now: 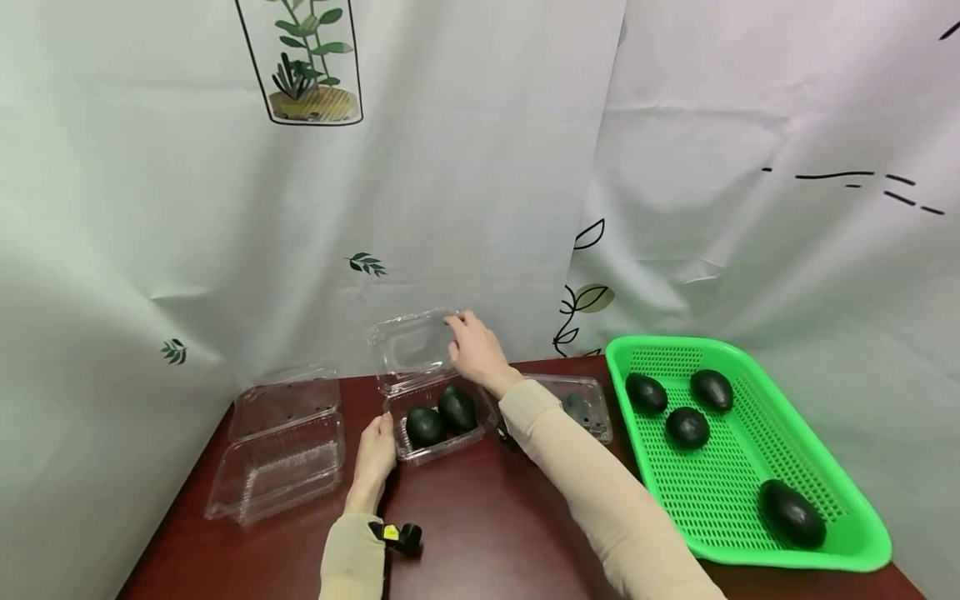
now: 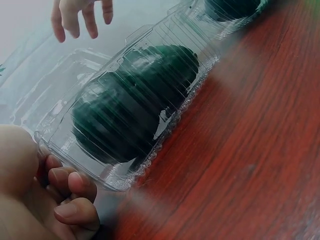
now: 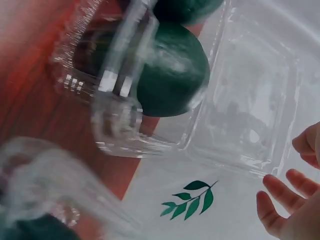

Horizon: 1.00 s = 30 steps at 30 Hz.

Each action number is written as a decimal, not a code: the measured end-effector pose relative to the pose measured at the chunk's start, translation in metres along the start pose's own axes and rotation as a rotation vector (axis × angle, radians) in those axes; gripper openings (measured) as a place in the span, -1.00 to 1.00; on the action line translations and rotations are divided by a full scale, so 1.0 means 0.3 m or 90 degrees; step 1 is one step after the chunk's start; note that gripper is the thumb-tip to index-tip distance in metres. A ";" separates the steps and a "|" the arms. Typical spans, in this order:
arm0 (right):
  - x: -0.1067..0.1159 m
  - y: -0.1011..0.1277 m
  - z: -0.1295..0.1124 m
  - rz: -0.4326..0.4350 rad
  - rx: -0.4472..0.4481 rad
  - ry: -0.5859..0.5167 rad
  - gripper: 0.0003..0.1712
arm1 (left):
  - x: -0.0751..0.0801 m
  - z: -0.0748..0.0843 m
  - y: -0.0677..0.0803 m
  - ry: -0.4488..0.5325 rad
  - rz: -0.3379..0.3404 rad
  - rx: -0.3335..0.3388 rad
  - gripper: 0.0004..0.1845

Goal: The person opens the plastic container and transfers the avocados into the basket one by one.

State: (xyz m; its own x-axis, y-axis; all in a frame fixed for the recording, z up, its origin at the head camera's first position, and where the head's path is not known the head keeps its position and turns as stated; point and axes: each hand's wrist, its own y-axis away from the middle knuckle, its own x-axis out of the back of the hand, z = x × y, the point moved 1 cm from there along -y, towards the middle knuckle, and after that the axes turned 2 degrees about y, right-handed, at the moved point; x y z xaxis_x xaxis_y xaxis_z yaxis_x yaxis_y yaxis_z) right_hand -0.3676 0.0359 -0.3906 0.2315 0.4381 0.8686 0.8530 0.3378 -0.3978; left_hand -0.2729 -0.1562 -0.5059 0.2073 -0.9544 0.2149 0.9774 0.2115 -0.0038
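A clear plastic clamshell box [image 1: 420, 456] stands with its lid [image 1: 412, 343] raised at the back. Two dark green avocados, one on the left [image 1: 425, 427] and one on the right [image 1: 457, 408], lie side by side in its base. My left hand [image 1: 377, 450] grips the left end of the box, its fingers curled at the rim in the left wrist view. Over the back right of the box is my right hand [image 1: 478, 354], fingers loosely spread. In the right wrist view its fingertips [image 3: 272, 182] are right at the lid's edge.
An open clamshell box [image 1: 288, 467] stands on the left of the dark red table [image 1: 465, 533]. Another clear box [image 1: 592, 400] with dark contents sits behind my right forearm. At the right, a green basket [image 1: 832, 467] holds several avocados. A printed curtain [image 1: 480, 167] hangs behind.
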 end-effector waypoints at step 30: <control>-0.133 0.182 -0.157 -0.211 0.033 -0.043 -0.28 | -0.003 0.004 -0.003 0.026 -0.014 0.022 -0.61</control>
State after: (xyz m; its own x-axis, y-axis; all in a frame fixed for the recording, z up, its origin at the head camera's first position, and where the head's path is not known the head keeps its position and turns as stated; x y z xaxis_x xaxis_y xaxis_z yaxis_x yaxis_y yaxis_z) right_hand -0.3082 -0.0023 -0.4331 -0.0876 0.3517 0.9320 0.8516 0.5119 -0.1131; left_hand -0.2741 -0.1554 -0.5049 0.1888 -0.9665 0.1740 0.9797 0.1976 0.0346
